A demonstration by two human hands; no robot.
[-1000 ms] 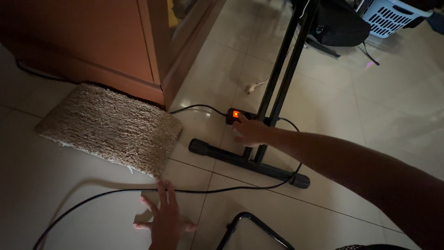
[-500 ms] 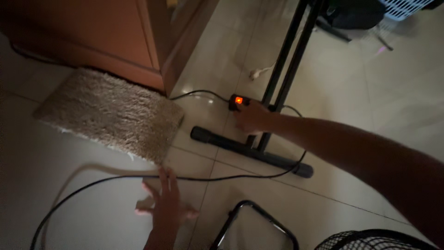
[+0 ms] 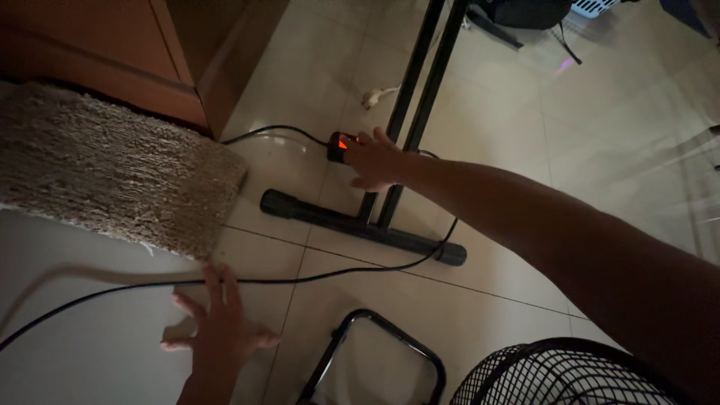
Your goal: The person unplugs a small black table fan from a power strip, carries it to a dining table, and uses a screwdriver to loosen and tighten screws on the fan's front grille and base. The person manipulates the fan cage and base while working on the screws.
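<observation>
My right hand (image 3: 373,159) reaches far out over the tiled floor and rests on a black power strip (image 3: 337,145) whose switch glows orange. The fingers cover part of the strip; whether they grip it I cannot tell. My left hand (image 3: 217,328) lies flat on the floor near me, fingers spread, holding nothing. A black cable (image 3: 315,277) runs across the tiles just beyond that hand.
A black stand's foot bar (image 3: 360,225) and two uprights (image 3: 420,90) stand beside the strip. A beige shaggy mat (image 3: 112,169) lies left, before a wooden cabinet (image 3: 112,52). A black wire fan grille (image 3: 562,375) and tube frame (image 3: 375,352) sit at the bottom.
The view has shifted, so everything sits lower and left in frame. My right hand stays on the power strip. My left hand stays flat on the floor.
</observation>
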